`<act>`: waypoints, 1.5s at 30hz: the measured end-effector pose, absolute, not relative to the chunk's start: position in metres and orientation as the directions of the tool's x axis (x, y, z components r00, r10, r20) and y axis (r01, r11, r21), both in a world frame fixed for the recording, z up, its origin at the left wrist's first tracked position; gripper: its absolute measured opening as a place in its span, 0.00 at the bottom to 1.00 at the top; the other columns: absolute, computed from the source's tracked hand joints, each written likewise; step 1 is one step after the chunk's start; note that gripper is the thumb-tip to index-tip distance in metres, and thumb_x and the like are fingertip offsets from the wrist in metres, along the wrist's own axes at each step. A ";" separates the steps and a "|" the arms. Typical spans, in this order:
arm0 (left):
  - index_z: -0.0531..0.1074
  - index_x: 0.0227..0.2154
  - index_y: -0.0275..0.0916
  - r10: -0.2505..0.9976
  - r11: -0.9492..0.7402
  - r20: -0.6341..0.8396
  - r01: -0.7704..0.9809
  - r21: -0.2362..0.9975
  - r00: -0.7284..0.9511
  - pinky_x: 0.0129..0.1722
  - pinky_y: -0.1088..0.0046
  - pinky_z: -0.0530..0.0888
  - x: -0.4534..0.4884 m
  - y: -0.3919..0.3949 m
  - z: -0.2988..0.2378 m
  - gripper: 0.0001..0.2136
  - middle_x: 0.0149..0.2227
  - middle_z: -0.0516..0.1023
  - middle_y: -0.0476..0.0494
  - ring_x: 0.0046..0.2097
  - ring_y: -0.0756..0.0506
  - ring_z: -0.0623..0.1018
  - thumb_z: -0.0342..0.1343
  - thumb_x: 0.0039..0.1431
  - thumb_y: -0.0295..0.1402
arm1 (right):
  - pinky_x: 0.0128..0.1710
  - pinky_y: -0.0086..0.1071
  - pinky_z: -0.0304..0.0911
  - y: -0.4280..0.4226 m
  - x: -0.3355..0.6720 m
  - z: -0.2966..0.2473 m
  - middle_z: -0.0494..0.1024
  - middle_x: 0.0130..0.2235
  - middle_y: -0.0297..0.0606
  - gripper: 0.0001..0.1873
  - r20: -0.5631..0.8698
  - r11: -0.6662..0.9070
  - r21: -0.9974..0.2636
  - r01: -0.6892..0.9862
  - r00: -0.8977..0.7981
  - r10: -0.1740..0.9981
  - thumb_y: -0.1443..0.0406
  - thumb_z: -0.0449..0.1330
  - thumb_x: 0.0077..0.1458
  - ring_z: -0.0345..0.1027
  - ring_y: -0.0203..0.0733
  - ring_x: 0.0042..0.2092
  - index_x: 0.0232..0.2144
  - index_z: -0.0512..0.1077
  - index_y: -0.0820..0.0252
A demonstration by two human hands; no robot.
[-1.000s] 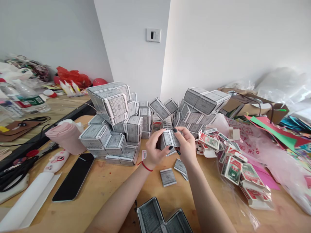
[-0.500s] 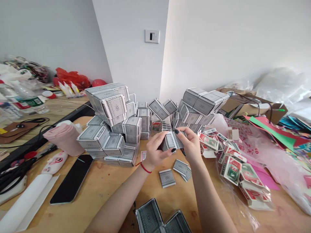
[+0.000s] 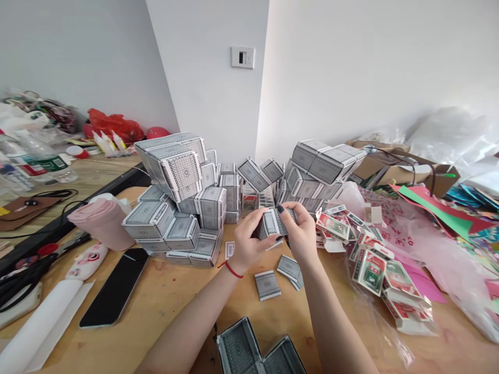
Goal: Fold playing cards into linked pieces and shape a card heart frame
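Observation:
Between my two hands is a small block of grey-patterned playing cards (image 3: 272, 222), held above the table. My left hand (image 3: 249, 241), with a red string on its wrist, grips its left side, thumb along the near lower edge. My right hand (image 3: 302, 231) grips the right side, its thumb pressed on top. Below them on the wood lie a folded card (image 3: 267, 285) and a few more cards (image 3: 290, 270) overlapping. At the near edge stands an open-topped box shape made of cards (image 3: 239, 345). Fingers partly hide the block's underside.
Stacked card blocks stand at the left (image 3: 181, 176) and right (image 3: 325, 163). Red and green card packs (image 3: 370, 270) lie by a plastic bag (image 3: 424, 239) on the right. A black phone (image 3: 115, 288), a pink cup (image 3: 103, 223), a white roll (image 3: 42, 322) and scissors (image 3: 27, 278) are leftward.
My right thumb has shifted slightly left and down over the card block, and the block is turned a little. The view has moved slightly; the other things stay put.

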State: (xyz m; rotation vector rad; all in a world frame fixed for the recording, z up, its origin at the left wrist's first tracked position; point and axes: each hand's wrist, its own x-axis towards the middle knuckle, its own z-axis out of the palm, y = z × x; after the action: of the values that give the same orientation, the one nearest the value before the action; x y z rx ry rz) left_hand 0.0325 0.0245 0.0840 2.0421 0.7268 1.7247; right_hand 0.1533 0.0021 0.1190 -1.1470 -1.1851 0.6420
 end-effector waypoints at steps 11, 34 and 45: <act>0.64 0.49 0.36 0.581 -0.814 0.803 0.127 0.567 0.135 0.47 0.64 0.69 0.032 0.028 0.079 0.26 0.45 0.72 0.37 0.47 0.42 0.71 0.54 0.50 0.46 | 0.19 0.25 0.51 0.002 0.153 0.120 0.63 0.23 0.29 0.10 0.272 0.278 -0.960 0.014 0.260 0.926 0.56 0.56 0.50 0.53 0.31 0.21 0.30 0.65 0.56; 0.63 0.49 0.37 0.584 -0.806 0.776 0.054 0.590 0.237 0.47 0.63 0.69 0.027 0.026 0.090 0.23 0.46 0.70 0.38 0.48 0.42 0.70 0.56 0.50 0.38 | 0.24 0.26 0.54 0.006 0.158 0.118 0.66 0.24 0.31 0.13 0.335 0.325 -0.942 0.084 0.308 0.890 0.55 0.56 0.49 0.57 0.34 0.25 0.28 0.66 0.58; 0.64 0.50 0.37 0.612 -0.781 0.752 0.036 0.624 0.246 0.48 0.62 0.69 0.028 0.028 0.086 0.25 0.47 0.70 0.37 0.49 0.42 0.70 0.57 0.49 0.40 | 0.27 0.27 0.54 0.003 0.156 0.118 0.66 0.26 0.31 0.11 0.348 0.311 -0.935 0.172 0.255 0.902 0.57 0.54 0.52 0.57 0.34 0.27 0.29 0.65 0.58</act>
State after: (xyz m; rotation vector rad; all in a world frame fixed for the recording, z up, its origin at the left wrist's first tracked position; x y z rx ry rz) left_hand 0.0283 0.0277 0.0863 2.0376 0.5883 1.5639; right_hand 0.1563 0.0032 0.1184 -1.1654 -1.2286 0.6905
